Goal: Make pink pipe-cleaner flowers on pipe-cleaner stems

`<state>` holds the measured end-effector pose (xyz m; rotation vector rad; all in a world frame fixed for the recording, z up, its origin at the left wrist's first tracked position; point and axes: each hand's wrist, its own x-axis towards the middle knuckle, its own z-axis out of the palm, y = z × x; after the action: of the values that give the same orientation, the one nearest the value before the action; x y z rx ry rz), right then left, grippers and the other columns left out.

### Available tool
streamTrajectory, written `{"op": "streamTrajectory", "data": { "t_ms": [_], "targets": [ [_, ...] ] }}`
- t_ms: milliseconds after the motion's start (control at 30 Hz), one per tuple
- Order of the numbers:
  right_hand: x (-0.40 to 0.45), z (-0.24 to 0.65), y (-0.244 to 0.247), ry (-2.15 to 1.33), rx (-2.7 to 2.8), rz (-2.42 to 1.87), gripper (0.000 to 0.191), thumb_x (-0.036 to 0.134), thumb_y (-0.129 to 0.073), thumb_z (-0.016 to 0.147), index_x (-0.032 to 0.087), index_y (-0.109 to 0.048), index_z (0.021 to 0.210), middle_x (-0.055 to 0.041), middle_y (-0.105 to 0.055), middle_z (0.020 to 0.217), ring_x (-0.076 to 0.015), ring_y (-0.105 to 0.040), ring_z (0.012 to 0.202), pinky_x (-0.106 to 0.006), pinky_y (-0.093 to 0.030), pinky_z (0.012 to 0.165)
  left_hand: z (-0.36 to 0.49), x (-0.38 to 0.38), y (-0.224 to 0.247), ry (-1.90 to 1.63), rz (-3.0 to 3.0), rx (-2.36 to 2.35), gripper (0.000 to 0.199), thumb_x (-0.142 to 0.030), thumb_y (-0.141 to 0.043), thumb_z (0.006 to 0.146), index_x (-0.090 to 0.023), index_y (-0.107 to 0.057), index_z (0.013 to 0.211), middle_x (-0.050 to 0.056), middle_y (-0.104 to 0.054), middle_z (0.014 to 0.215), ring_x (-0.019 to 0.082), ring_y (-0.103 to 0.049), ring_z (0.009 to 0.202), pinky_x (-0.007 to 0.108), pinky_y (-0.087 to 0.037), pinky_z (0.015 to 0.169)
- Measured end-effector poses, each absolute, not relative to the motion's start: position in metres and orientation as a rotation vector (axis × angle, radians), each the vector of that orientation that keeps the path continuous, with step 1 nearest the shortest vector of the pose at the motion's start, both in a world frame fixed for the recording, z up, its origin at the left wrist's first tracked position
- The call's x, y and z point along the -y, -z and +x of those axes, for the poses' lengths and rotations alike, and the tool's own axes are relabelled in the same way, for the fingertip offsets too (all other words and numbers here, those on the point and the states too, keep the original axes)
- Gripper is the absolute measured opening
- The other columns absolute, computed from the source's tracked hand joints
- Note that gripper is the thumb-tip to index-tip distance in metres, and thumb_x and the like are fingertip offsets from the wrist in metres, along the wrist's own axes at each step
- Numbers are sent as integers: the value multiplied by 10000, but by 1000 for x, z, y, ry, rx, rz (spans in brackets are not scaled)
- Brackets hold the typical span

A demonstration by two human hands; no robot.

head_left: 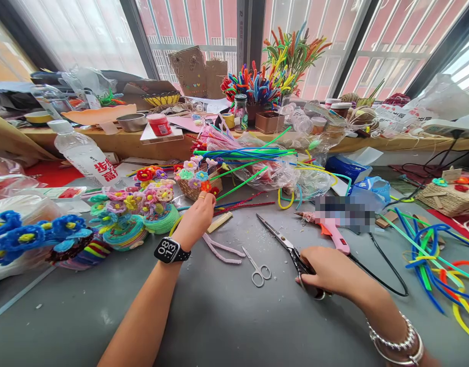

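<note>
My left hand (199, 214), with a watch at the wrist, reaches to a small woven basket (188, 189) of pipe-cleaner flowers. Its fingers are pinched together beside an orange flower (206, 186); what they hold is hidden. My right hand (326, 267) is closed around the handles of large scissors (282, 240), whose blades lie nearly together, pointing away to the left. Between my hands lie small silver scissors (260, 272) and a bent pale pink pipe cleaner (223, 256). A pink glue gun (333, 232) rests just beyond my right hand.
Flower pots (160, 218) and a blue-flowered one (79, 250) stand at left, near a water bottle (81, 153). A pipe-cleaner bundle (253, 155) lies on plastic bags behind the basket. Loose pipe cleaners (429, 255) tangle at right. A black cable (390, 267) curves beside my right hand.
</note>
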<state>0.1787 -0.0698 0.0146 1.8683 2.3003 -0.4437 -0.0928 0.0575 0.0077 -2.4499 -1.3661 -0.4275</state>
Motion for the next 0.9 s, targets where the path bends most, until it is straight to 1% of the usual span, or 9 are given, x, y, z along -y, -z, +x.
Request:
{"op": "streamTrajectory", "data": {
  "t_ms": [33, 100, 167, 233, 367, 500, 667, 800, 900],
  "targets": [
    [69, 180, -16, 498, -2303, 1864, 167, 338, -578, 684, 172, -562, 684, -49, -644, 735, -198, -582, 638, -243, -270, 469, -93, -58, -7, 459, -2474, 1351, 183, -96, -309, 811, -133, -487, 811, 91, -520, 830, 186, -526, 789, 285, -425, 727],
    [67, 181, -19, 584, -2298, 1875, 184, 353, -588, 676, 178, -573, 730, -42, -646, 760, -194, -581, 657, -241, -296, 487, -93, -57, -6, 500, -2535, 1350, 162, -165, -323, 834, -137, -482, 844, 90, -516, 863, 190, -525, 817, 296, -427, 746],
    [64, 179, -23, 604, -2292, 1913, 214, 382, -566, 699, 182, -579, 774, -46, -647, 791, -199, -584, 683, -246, -315, 507, -91, -55, -7, 459, -2617, 1369, 185, -275, -368, 834, -139, -486, 878, 91, -520, 892, 194, -531, 828, 304, -432, 745],
    [59, 173, -28, 560, -2303, 1950, 227, 396, -536, 727, 184, -576, 798, -49, -645, 800, -201, -586, 689, -250, -321, 515, -88, -53, -7, 358, -2703, 1384, 223, -333, -429, 805, -140, -500, 889, 88, -532, 893, 194, -542, 818, 299, -436, 731],
    [51, 153, -38, 450, -2394, 1899, 207, 388, -541, 733, 182, -560, 739, -43, -641, 744, -192, -579, 653, -246, -302, 491, -86, -51, -7, 161, -2759, 1369, 135, -273, -484, 770, -156, -538, 810, 69, -560, 846, 195, -553, 791, 283, -429, 695],
    [45, 135, -37, 534, -2530, 1886, 203, 382, -509, 760, 190, -573, 766, -29, -643, 744, -166, -569, 645, -233, -310, 498, -86, -53, -6, 118, -2713, 1375, 135, -203, -413, 795, -162, -537, 762, 54, -581, 787, 172, -562, 715, 260, -417, 634],
    [41, 130, -22, 728, -2612, 2003, 221, 354, -468, 789, 186, -597, 726, -20, -647, 700, -146, -563, 631, -229, -355, 546, -86, -49, -16, 395, -2629, 1393, 174, -203, -347, 832, -149, -509, 798, 51, -581, 743, 146, -553, 651, 246, -419, 600],
    [36, 132, -11, 958, -2763, 2140, 255, 350, -435, 810, 173, -612, 763, -26, -649, 742, -140, -566, 670, -235, -397, 619, -82, -41, -25, 808, -2517, 1264, 167, -220, -352, 845, -149, -503, 843, 63, -583, 802, 154, -561, 728, 264, -444, 678],
    [32, 130, -4, 1195, -2823, 2180, 271, 356, -429, 814, 175, -631, 805, -25, -654, 765, -140, -570, 693, -240, -415, 645, -79, -36, -26, 1032, -2417, 1229, 153, -220, -383, 840, -168, -507, 913, 65, -602, 874, 158, -570, 818, 270, -447, 743]
  ]
}}
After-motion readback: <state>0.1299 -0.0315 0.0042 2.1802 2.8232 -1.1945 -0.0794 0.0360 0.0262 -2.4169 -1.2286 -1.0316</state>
